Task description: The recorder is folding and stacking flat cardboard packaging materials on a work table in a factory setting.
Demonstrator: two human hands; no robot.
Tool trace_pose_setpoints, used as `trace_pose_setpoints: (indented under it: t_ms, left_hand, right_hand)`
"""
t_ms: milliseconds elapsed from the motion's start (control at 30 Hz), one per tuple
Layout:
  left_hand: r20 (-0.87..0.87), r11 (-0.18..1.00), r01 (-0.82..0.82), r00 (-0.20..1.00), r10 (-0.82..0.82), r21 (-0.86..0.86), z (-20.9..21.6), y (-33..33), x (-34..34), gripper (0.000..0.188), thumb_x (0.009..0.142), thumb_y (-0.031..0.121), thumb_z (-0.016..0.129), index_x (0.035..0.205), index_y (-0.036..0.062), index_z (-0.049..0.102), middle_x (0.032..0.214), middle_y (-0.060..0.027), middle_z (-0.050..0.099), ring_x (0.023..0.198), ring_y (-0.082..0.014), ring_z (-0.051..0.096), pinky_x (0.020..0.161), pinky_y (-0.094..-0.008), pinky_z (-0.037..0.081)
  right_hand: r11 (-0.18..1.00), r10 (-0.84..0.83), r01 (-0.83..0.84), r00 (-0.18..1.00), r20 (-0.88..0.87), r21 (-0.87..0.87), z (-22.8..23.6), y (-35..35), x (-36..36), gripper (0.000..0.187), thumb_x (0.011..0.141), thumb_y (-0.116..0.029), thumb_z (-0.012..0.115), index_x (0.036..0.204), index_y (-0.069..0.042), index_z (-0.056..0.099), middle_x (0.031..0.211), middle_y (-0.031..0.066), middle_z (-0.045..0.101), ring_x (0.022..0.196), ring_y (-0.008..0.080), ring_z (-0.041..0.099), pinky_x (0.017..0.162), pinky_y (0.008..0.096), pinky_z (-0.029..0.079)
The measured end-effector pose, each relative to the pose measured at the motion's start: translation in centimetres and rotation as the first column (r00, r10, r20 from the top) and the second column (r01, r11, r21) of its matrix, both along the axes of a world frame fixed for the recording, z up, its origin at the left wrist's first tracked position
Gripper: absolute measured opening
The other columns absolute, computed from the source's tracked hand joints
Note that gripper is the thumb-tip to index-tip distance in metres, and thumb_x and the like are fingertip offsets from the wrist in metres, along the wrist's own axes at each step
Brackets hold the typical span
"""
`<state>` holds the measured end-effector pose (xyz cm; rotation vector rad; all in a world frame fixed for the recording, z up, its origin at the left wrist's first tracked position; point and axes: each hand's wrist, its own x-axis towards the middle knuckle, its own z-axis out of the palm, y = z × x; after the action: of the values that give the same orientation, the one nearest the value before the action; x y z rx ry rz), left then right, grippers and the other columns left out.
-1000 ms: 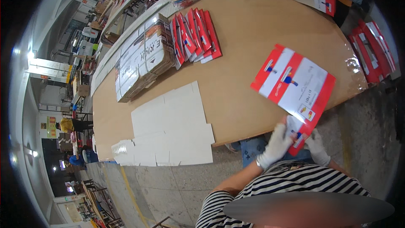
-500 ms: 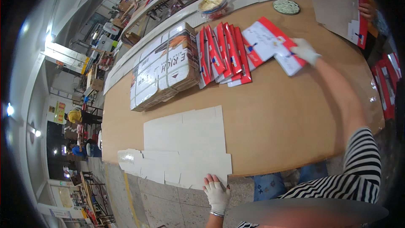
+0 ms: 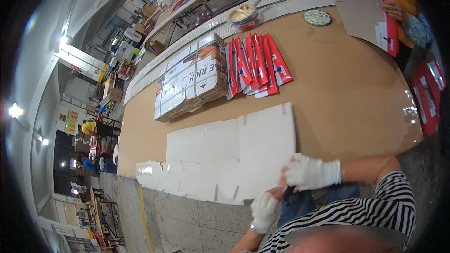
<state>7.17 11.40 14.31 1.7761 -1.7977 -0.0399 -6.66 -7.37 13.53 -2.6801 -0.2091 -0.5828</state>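
My left hand and my right hand, both in white fingerless gloves, meet at the near right corner of a flat white cardboard sheet. The fingers of both are curled in and slightly blurred. A small dark patch shows between them; what they grip, if anything, cannot be made out. The sheet lies on the brown table, its slotted flaps along the near edge. Beyond it, a fanned row of red-and-white flat packages rests beside a strapped printed carton.
A round dish with a green-and-white pattern and a clear bowl of pale yellow pieces stand at the far side. At the right, another person's hand holds a red-edged package. More red packages are beyond the right edge.
My right hand has come back from the red packages to meet my left hand. The two packages it was at have gone from that spot. The white sheet now reaches farther right.
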Motion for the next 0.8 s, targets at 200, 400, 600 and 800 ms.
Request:
trace_pose_setpoints:
  t_ms: [200, 400, 600, 800]
  left_hand:
    - [0.127, 0.955, 0.035, 0.989, -0.076, 0.295, 0.7, -1.2, -2.7, 0.069, 0.072, 0.024, 0.074, 0.133, 0.0071, 0.045, 0.138, -0.0201, 0.043, 0.130, -0.0363, 0.041, 0.104, -0.0502, 0.035]
    - [0.161, 0.947, 0.166, 0.963, -0.216, 0.277, -8.3, -3.6, 4.2, 0.044, 0.079, 0.015, 0.064, 0.122, 0.0096, 0.058, 0.123, -0.0088, 0.056, 0.120, -0.0301, 0.048, 0.100, -0.0476, 0.038]
    - [-0.176, 0.974, 0.124, 0.980, -0.091, 0.187, -10.1, -6.8, -1.0, 0.031, 0.076, 0.020, 0.071, 0.105, 0.0097, 0.068, 0.110, -0.0051, 0.060, 0.107, -0.0266, 0.052, 0.092, -0.0433, 0.040]
    - [0.148, 0.957, 0.274, 0.947, -0.287, 0.097, -11.4, -7.1, -5.7, 0.041, 0.069, 0.011, 0.067, 0.110, 0.0091, 0.065, 0.127, -0.0100, 0.055, 0.127, -0.0354, 0.042, 0.108, -0.0467, 0.032]
  right_hand:
    - [0.825, -0.563, 0.557, 0.825, 0.054, 0.092, -2.5, 2.2, -10.9, 0.005, 0.074, -0.014, 0.056, 0.076, -0.015, 0.060, 0.078, 0.0038, 0.060, 0.083, 0.0249, 0.058, 0.076, 0.0391, 0.044]
    - [0.432, -0.568, 0.574, 0.772, -0.284, 0.696, -1.5, 2.1, -22.2, 0.027, 0.074, 0.009, 0.048, 0.095, -0.001, 0.061, 0.094, 0.0103, 0.060, 0.101, 0.0239, 0.059, 0.094, 0.0328, 0.043]
    - [0.480, -0.814, 0.808, 0.556, -0.169, 0.342, -7.0, 2.9, -28.4, 0.024, 0.073, 0.000, 0.062, 0.096, -0.005, 0.063, 0.102, 0.0095, 0.063, 0.104, 0.0262, 0.058, 0.097, 0.0357, 0.041]
    - [0.315, -0.922, 0.908, 0.362, -0.139, 0.275, -7.5, 5.2, -27.1, 0.038, 0.068, -0.011, 0.074, 0.104, -0.008, 0.061, 0.094, 0.0059, 0.064, 0.095, 0.0250, 0.059, 0.087, 0.0371, 0.044]
